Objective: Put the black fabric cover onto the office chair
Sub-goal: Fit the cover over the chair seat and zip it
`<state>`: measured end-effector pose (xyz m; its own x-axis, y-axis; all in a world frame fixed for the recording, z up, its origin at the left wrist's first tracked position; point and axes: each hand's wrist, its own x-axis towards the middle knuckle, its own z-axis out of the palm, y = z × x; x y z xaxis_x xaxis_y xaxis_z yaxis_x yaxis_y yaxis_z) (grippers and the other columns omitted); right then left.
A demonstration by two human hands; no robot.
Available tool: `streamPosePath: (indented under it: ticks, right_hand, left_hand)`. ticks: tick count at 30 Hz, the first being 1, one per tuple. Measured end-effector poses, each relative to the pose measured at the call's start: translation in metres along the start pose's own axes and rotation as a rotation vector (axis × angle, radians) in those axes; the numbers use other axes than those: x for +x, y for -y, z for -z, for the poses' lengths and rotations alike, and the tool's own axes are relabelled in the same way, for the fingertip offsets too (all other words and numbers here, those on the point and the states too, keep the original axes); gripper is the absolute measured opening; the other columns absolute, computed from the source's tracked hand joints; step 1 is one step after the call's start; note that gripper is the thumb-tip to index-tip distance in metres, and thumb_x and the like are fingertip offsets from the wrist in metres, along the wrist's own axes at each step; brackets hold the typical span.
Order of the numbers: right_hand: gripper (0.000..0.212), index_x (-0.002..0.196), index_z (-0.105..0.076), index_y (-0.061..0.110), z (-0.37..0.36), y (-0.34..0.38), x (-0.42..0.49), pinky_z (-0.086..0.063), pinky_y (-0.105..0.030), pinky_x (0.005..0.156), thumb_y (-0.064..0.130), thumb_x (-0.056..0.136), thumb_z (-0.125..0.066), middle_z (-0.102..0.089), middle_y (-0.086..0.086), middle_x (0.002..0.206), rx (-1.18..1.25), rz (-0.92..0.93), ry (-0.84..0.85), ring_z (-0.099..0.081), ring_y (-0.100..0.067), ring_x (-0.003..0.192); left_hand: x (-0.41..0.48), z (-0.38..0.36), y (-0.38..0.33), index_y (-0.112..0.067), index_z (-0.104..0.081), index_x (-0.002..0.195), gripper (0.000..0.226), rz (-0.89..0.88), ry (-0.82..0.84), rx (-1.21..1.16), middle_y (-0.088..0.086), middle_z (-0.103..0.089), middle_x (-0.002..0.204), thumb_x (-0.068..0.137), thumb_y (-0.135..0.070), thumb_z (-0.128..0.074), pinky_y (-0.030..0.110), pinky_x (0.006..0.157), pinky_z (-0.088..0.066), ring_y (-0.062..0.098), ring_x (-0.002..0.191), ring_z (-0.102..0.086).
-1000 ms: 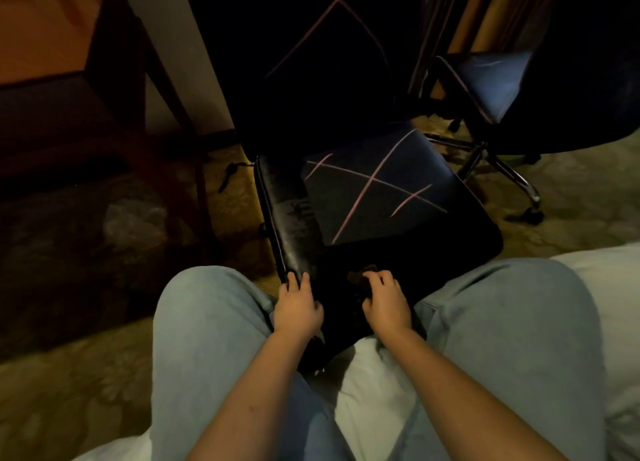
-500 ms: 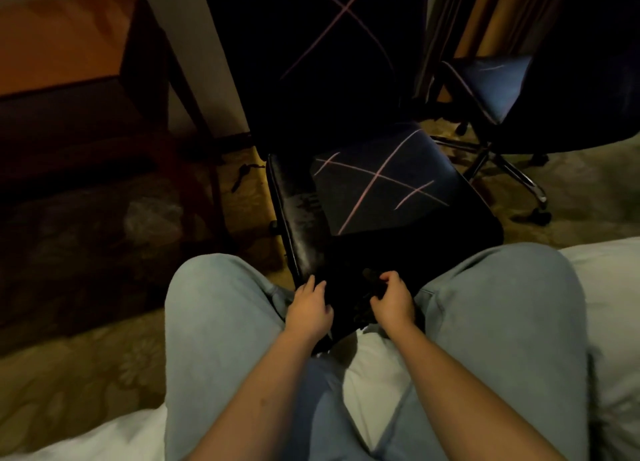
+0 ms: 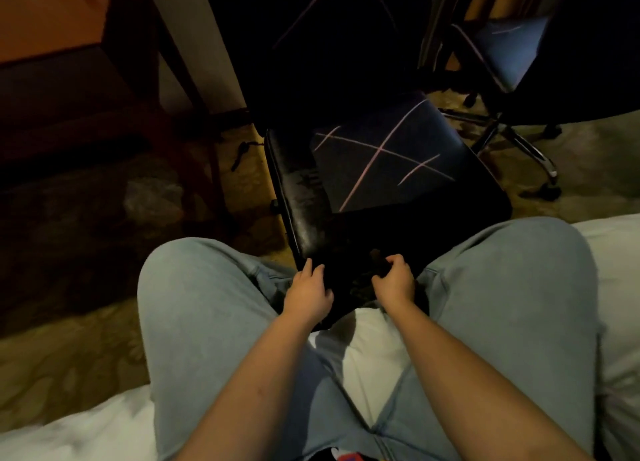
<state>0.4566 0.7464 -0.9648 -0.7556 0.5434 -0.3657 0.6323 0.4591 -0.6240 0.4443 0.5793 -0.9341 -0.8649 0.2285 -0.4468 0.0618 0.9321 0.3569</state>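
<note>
At the office chair's (image 3: 302, 197) near edge, the right hand (image 3: 394, 282) grips the black fabric cover (image 3: 381, 159), while the left hand (image 3: 310, 296) presses it with straight fingers.

the left hand (image 3: 310, 296) lies palm down, fingers nearly straight, on the near edge of the cover (image 3: 381, 162). the right hand (image 3: 394, 282), near it along that edge, has its fingers curled round the fabric.

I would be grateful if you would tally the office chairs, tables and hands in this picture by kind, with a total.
Office chairs: 2, near chair and far chair
Hands: 2, left hand and right hand
Wooden table: 1
Total: 5
</note>
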Motion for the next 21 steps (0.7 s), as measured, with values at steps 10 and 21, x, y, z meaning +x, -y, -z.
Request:
streamPosePath:
  ticks: [10,21]
  right_hand:
    - [0.026,0.103,-0.053,0.012,-0.043,0.027,-0.018,-0.042,-0.028,0.076,0.006,0.082,-0.065,-0.052,-0.007,0.114,-0.04,0.133,0.125,-0.057,-0.027,0.097]
    - [0.024,0.101,-0.058,0.012,-0.031,0.01,-0.002,-0.046,-0.031,0.079,0.007,0.08,-0.068,-0.057,-0.008,0.109,-0.024,0.149,0.045,-0.059,-0.027,0.096]
  left_hand:
    - [0.004,-0.005,0.006,-0.016,-0.024,0.152,0.058,0.006,0.047,0.06,0.006,-0.003,0.163,0.098,-0.024,-0.046,0.043,0.103,-0.043,0.03,0.138,-0.033]
    - [0.006,-0.005,0.007,-0.017,-0.024,0.152,0.058,0.02,0.072,0.066,0.002,0.003,0.163,0.098,-0.024,-0.045,0.04,0.091,-0.05,0.028,0.126,-0.048]
